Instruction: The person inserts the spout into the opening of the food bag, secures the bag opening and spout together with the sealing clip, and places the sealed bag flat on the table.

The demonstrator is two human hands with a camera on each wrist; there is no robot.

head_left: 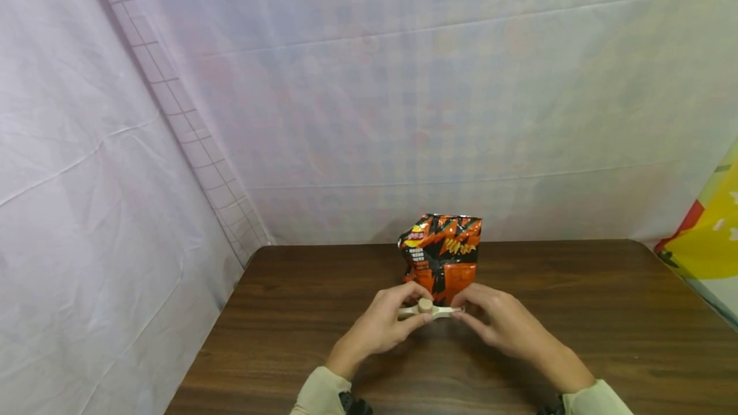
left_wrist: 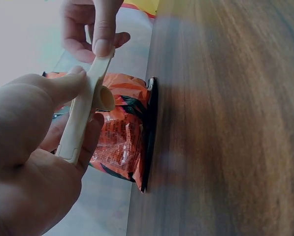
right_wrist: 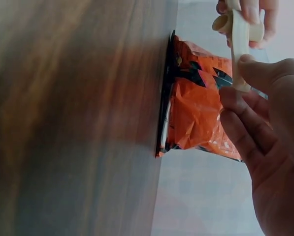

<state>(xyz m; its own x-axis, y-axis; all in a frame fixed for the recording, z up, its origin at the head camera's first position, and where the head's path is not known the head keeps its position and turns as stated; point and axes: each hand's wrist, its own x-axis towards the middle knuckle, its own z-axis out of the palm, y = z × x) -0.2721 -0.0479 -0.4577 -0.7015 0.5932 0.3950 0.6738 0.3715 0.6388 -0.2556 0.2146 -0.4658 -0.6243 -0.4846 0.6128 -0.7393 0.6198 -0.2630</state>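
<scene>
1. My left hand [head_left: 382,320] pinches one part of a pale bar [head_left: 445,312] between thumb and fingers; my right hand [head_left: 506,320] pinches its other end
2. The bar could twist or slip from my fingertips if both hands push unevenly, since the right grip looks slight
3. Both wrist views show a hollow tube [right_wrist: 220,23] under the bar, facing tableward; the head view shows only a round knob [head_left: 425,305] above
4. Beyond my fingers, an orange-and-black bag [head_left: 441,258] stands on the wooden table [head_left: 277,338]; farther hangs a pale curtain [head_left: 403,101]
</scene>
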